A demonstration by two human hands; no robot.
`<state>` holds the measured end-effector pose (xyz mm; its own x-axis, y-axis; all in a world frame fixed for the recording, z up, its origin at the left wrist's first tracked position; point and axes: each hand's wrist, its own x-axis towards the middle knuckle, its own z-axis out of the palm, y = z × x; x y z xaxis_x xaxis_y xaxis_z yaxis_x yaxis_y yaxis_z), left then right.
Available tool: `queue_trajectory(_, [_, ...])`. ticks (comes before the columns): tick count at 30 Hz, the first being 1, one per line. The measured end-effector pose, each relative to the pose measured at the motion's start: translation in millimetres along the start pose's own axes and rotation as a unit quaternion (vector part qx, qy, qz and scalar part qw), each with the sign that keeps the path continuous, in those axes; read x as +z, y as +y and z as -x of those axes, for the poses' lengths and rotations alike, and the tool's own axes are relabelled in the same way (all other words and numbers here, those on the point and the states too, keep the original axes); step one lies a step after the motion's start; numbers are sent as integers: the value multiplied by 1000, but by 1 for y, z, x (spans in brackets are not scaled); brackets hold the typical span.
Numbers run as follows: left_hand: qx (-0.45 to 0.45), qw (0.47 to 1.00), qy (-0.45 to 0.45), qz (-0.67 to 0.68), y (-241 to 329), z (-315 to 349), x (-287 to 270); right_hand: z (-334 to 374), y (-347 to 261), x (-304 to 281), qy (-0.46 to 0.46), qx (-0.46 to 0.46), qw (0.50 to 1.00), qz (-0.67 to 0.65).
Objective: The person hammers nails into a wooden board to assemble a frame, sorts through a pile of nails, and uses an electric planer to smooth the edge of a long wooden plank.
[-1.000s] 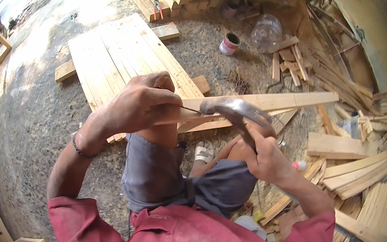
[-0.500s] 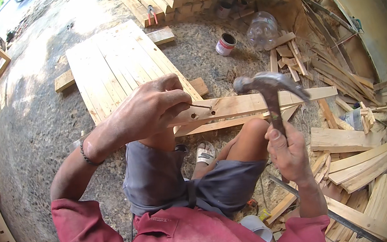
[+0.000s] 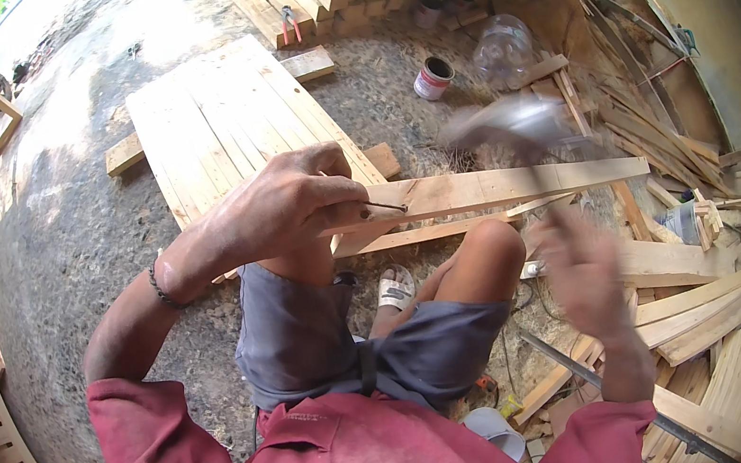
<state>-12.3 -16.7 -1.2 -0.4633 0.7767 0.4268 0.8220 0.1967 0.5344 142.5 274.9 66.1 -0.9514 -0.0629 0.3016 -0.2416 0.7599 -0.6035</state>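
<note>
My left hand [image 3: 303,194] pinches a thin, dark nail [image 3: 386,204] that points right, its far end by a dark spot on a long pale wooden board [image 3: 526,181]. The board lies crosswise over my legs, level with my fingers. In my right hand [image 3: 586,281], on the right side, is a claw hammer [image 3: 522,124], raised above the board. Hammer and hand are both smeared by motion. Another wooden strip [image 3: 438,234] shows under the board, partly hidden.
A panel of joined planks [image 3: 225,124] rests on wood blocks ahead. Beyond it are red-handled pliers [image 3: 290,25] and stacked timber [image 3: 356,8]. An opened paint can [image 3: 433,78] and a clear plastic bottle [image 3: 503,52] stand ahead right. Offcuts [image 3: 704,316] crowd the right.
My right hand has moved right and slightly down with the hammer, now blurred. The nail and my left hand stay almost where they were at the board.
</note>
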Motion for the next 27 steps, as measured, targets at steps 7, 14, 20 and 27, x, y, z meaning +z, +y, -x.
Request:
queue_trajectory(7, [23, 1000, -6, 9, 8, -12, 10, 34, -4, -52, 82, -66, 967, -232])
queue_trajectory(14, [15, 1000, 7, 1, 5, -10, 8, 23, 5, 8, -135, 206, 967, -62])
queue_trajectory(20, [-12, 996, 68, -54, 34, -27, 11, 57, 14, 1, 113, 223, 933, -258])
queue_trajectory(27, [-139, 983, -61, -101, 57, -118, 70, 129, 65, 84, 231, 333, 761, -507])
